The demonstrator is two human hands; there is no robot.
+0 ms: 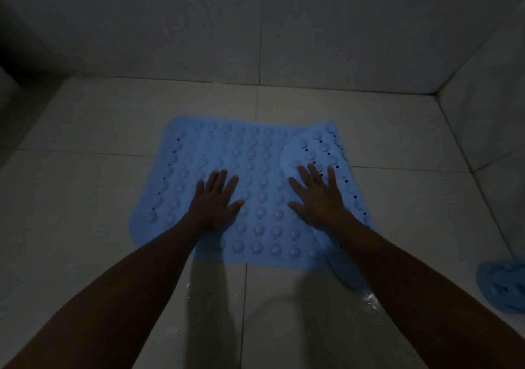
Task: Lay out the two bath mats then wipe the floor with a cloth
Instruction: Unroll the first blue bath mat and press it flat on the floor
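A blue bath mat (250,192) lies on the tiled floor (85,198), its right edge folded over. The left hand (216,201) and right hand (318,195) press flat on it, fingers spread, grip released. A second mat (502,286) sits at the right edge

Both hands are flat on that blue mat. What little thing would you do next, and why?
Probably slide the right hand outward to smooth the right side of the blue mat, which looks folded or overlapped there rather than flat. The left hand can pin the flat part. Another blue item, maybe the second mat, waits at the right edge.
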